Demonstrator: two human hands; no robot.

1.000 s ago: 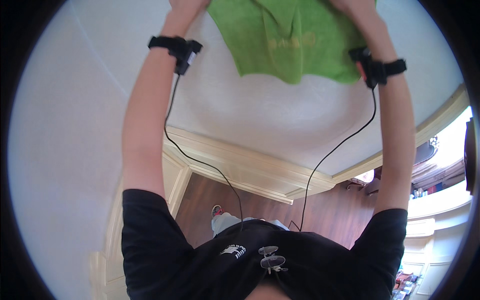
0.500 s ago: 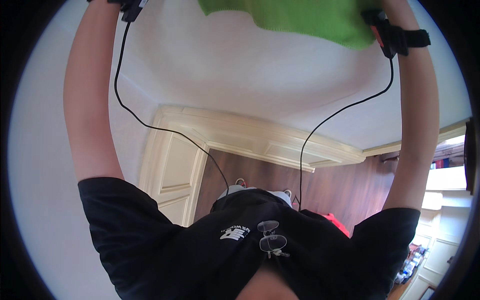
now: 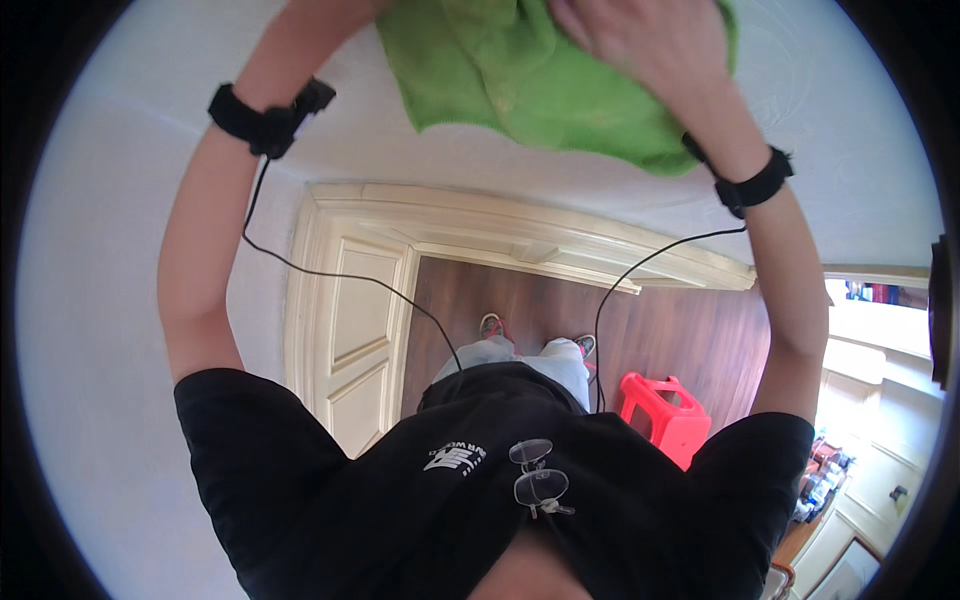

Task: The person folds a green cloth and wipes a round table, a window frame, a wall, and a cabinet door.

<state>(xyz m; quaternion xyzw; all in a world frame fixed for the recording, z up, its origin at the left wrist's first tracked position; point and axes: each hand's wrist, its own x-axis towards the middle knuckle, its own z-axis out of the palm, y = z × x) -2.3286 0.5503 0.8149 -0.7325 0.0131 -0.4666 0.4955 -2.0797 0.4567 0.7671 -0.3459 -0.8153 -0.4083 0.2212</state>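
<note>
We see the green cloth (image 3: 520, 80) high up against the white wall (image 3: 100, 300), above the upper edge of the cream door frame (image 3: 480, 215). Our right hand (image 3: 640, 40) lies flat on the cloth with the fingers spread and pressing it on the wall, not clenched. Our left hand is cut off at the top of the picture, so we cannot tell how its fingers are; only the left wrist with a black band (image 3: 262, 115) shows, just beside the left edge of the cloth. A second black band (image 3: 748, 185) sits on the right wrist, and a thin black cable (image 3: 340, 275) hangs from each band to our black shirt (image 3: 480, 480). Glasses (image 3: 535, 475) hang at the collar. Below, on the dark wood floor (image 3: 690, 320), a red stool (image 3: 665, 415) stands near our feet. The cloth covers part of the wall under the right hand.
</note>
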